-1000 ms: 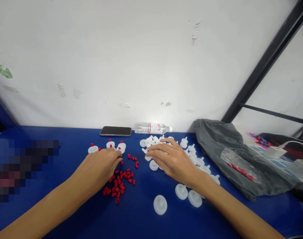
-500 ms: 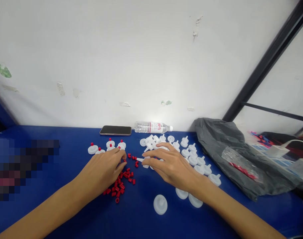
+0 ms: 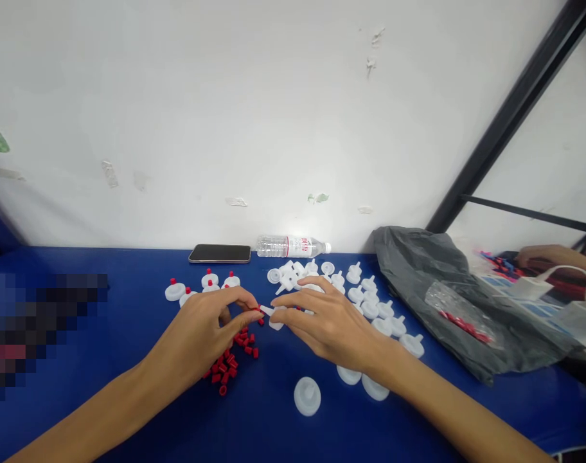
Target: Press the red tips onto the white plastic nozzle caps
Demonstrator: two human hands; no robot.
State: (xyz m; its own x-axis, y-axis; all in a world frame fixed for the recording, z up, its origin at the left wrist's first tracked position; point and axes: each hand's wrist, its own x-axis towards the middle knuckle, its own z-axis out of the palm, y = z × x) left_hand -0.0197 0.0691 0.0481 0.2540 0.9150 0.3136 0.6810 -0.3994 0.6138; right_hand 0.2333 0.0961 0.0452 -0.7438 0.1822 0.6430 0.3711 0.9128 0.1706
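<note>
Beyond the left hand (image 3: 204, 328), white lids topped with red (image 3: 175, 290) stand on a blue desk (image 3: 143, 276), a dark phone (image 3: 220, 253) lying behind them. The left hand pinches a red cap (image 3: 259, 309) at the spout tip of a white lid (image 3: 276, 319) gripped in the fingers of the right hand (image 3: 329, 318); a half-second earlier, the two hands were farther apart. Loose red caps (image 3: 223, 368) lie just below the left hand. A clear bottle (image 3: 293, 247) lies on its side beyond the right hand, the red lettering on its white label too small to read. One lone disc (image 3: 307, 396) sits nearer than the right hand, other spouted lids (image 3: 370, 308) around it and rightward. Farther right, a dark plastic bag (image 3: 408, 270) bears a clear packet (image 3: 461, 315) of red pieces, and another person's hand (image 3: 563, 262) now reaches farther into view.
</note>
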